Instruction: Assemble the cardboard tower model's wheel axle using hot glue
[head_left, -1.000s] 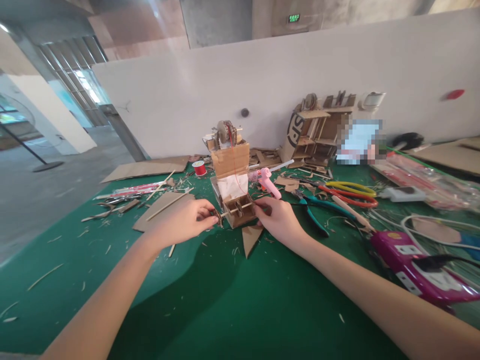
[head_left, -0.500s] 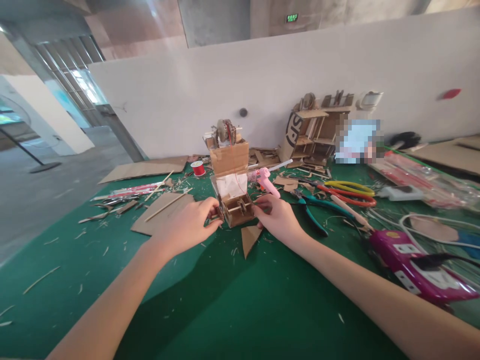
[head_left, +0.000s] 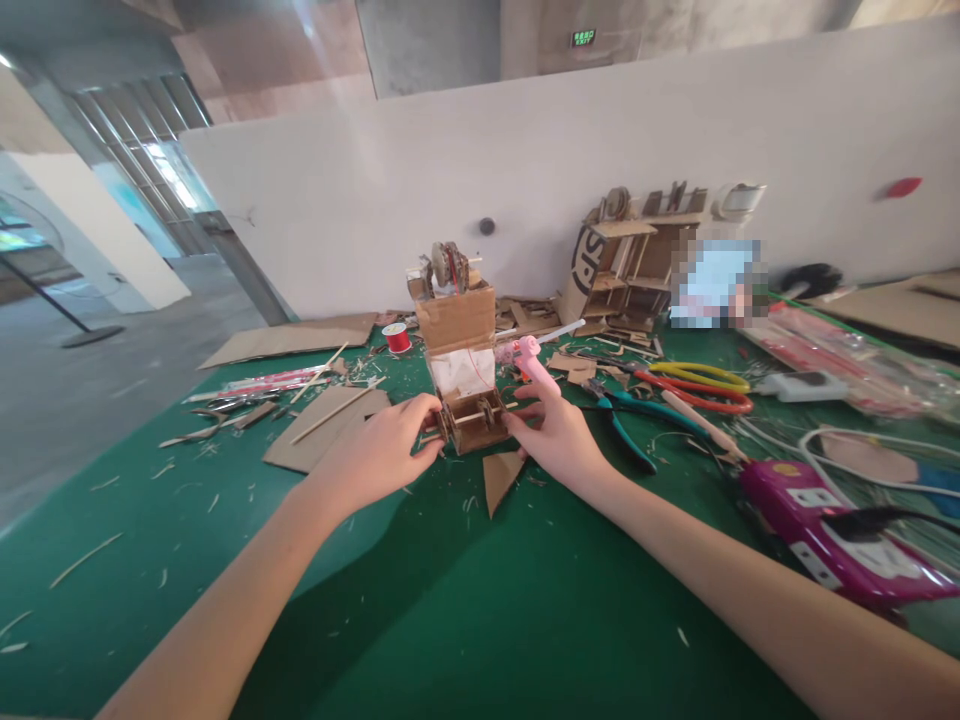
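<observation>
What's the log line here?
left hand: at cardboard model, left side | right hand: at right side | glue gun: beyond right hand

Left hand [head_left: 401,437] closer to cardboard box [head_left: 472,438], inner disc [head_left: 492,408] shifted rightward, right fingers [head_left: 531,411] parted

Spool [head_left: 397,338] left of cardboard model [head_left: 456,322], glue gun [head_left: 534,363] right; shelf unit [head_left: 615,282] farther back, apparently against partition [head_left: 337,200].

A pale partition [head_left: 337,200] borders seemingly concrete floor [head_left: 127,375].
</observation>
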